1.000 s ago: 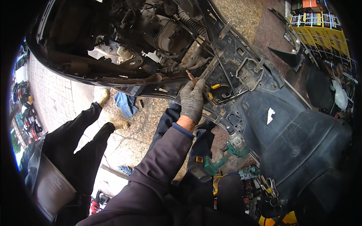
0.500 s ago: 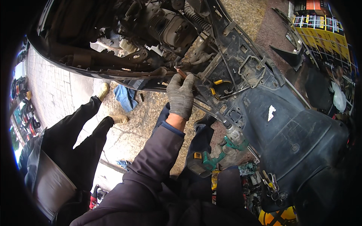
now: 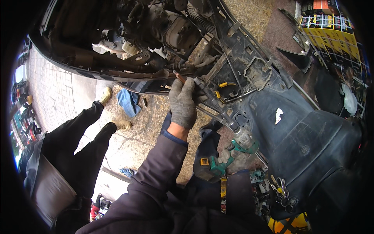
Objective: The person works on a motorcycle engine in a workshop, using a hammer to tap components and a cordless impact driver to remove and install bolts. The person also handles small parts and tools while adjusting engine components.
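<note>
My gloved left hand (image 3: 182,103) is closed round a thin reddish-brown stick (image 3: 180,77) with a metal tip, just below the scooter's dark frame (image 3: 159,74). My gloved right hand (image 3: 235,160) grips a green cordless impact driver (image 3: 243,142), its battery towards my lap. A long socket extension (image 3: 212,95) runs from the driver's nose up beside my left hand, its end close to the fingers. Whether the left fingers touch the extension I cannot tell. Two yellow-sleeved connectors (image 3: 223,84) lie in the frame right of the extension.
Black plastic bodywork (image 3: 296,128) fills the right side, with keys (image 3: 286,197) low on it. Another person's legs (image 3: 74,128) stand at left. On the ground lies a blue cloth (image 3: 128,102). Strapped yellow boxes (image 3: 331,37) and a loose black panel (image 3: 300,56) are at far right.
My left hand has shifted slightly left and down with the stick. The end of the socket extension now shows beside its fingers. My right hand still holds the driver in nearly the same place.
</note>
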`<state>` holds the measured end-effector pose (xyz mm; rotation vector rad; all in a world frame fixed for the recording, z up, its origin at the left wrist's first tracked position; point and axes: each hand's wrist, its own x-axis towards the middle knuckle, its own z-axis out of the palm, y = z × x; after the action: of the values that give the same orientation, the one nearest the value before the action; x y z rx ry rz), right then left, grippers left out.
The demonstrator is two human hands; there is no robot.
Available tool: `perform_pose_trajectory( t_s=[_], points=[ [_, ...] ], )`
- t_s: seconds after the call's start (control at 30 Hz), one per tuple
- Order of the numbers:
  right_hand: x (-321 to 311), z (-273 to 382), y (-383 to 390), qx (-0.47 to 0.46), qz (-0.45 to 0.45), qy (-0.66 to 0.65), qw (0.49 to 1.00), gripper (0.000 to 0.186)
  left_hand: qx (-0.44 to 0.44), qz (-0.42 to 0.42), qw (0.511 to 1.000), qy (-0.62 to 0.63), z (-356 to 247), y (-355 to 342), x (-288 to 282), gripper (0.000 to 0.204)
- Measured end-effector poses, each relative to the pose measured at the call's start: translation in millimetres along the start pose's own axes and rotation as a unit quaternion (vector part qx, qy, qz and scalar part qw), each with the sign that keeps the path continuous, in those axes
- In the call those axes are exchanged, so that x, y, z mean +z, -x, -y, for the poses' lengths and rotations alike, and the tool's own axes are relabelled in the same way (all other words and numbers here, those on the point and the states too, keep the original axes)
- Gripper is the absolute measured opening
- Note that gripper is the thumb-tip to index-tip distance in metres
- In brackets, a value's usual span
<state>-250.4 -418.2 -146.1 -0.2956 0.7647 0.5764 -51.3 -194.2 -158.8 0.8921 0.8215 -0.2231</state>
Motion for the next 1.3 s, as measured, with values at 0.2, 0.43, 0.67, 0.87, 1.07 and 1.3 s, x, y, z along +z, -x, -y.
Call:
perform_pose_trajectory(
  t_s=[0.2,0.43,0.67,0.87,1.07,1.3],
  points=[
    [5,-14,-13,-0.002,-0.035,0.011,0.999,0.041,-0.054,0.008,0.991,0.119,9,13,5,0.026],
    [14,-42,-38,-0.018,-0.032,0.005,0.999,0.043,-0.094,-0.009,0.994,0.055,9,7,-3,0.020],
    [16,-41,-47,0.013,-0.050,-0.053,0.997,0.041,-0.090,-0.008,0.995,-0.051,35,-11,-14,0.020],
    [7,-37,-46,0.001,-0.032,-0.046,0.998,0.038,-0.093,0.000,0.994,-0.064,50,-14,-22,0.019],
    [-21,-44,-46,-0.005,-0.064,0.057,0.996,0.037,-0.098,-0.034,0.994,0.021,54,3,-30,0.019],
    [-42,-50,-44,0.012,-0.075,0.142,0.987,0.038,-0.055,-0.086,0.994,0.047,68,26,-61,0.017]
  ],
)
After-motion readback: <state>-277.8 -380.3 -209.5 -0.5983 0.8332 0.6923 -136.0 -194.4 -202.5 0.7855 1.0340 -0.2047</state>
